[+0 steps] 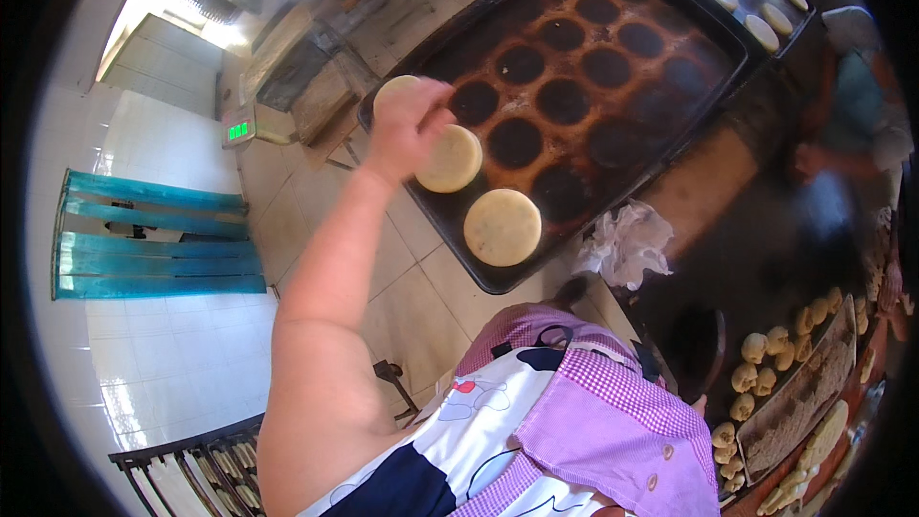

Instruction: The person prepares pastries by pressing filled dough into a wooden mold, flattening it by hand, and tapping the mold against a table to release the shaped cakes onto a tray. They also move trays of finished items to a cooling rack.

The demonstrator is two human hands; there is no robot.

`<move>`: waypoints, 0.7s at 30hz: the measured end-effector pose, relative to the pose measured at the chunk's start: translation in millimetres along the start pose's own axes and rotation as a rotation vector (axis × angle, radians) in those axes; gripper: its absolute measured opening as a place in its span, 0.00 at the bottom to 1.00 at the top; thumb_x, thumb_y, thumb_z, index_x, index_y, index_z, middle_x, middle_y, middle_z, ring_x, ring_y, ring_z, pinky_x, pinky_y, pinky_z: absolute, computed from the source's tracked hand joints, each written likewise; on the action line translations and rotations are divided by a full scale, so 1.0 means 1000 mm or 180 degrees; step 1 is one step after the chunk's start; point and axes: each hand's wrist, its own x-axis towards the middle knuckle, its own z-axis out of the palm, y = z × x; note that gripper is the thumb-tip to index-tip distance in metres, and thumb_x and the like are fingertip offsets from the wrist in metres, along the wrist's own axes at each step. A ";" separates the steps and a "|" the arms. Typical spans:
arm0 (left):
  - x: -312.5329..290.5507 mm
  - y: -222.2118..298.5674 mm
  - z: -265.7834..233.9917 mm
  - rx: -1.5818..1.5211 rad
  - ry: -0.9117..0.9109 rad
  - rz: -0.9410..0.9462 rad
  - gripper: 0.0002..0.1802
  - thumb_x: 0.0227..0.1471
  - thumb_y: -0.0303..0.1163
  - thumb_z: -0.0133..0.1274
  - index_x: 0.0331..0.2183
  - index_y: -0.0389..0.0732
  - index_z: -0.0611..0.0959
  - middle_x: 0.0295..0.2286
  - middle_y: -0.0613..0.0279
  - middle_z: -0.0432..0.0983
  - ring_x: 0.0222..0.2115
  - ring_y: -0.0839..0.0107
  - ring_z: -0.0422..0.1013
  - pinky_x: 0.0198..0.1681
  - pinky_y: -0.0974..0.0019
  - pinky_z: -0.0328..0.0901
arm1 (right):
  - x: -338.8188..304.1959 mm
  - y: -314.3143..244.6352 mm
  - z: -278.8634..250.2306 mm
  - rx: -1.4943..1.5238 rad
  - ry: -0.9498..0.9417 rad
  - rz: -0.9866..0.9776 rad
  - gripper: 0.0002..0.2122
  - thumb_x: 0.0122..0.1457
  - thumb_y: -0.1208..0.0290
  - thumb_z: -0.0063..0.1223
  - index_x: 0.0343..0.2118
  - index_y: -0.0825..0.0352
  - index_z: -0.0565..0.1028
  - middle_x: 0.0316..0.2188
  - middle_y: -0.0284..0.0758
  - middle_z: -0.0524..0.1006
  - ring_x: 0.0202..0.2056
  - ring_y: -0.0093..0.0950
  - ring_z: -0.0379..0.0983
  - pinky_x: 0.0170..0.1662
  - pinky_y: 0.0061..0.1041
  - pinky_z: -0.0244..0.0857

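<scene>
My left hand [412, 129] reaches over the near left edge of a large dark baking tray [493, 273], slightly blurred. Its fingers are bent but apart from the thumb, and no object shows between them. It partly covers a round, flat, pale dough disc [391, 98] at the tray's corner; whether it touches it I cannot tell. Just below the hand lies another dough disc [448, 161]. A third dough disc [503, 228] sits nearer to me. Only a sliver of my right hand [702, 405] shows past the purple checked apron [613, 412]; its fingers are hidden.
Dark round marks cover the tray's brown surface. A second tray [799, 24] with pale discs stands far right. Crumpled plastic [627, 244] lies beside the tray. Dough lumps [745, 378] and a filling trough [804, 402] are on the dark worktop, where another person [852, 105] works. A scale [239, 129] stands left.
</scene>
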 end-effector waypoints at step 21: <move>0.105 0.191 0.066 0.0029 0.0534 0.0896 0.18 0.56 0.28 0.54 0.49 0.36 0.76 0.47 0.52 0.73 0.49 0.59 0.68 0.57 0.59 0.60 | -0.057 0.016 0.025 0.1399 0.0238 0.0112 0.29 0.58 0.51 0.53 0.50 0.73 0.63 0.39 0.55 0.77 0.42 0.51 0.75 0.45 0.42 0.69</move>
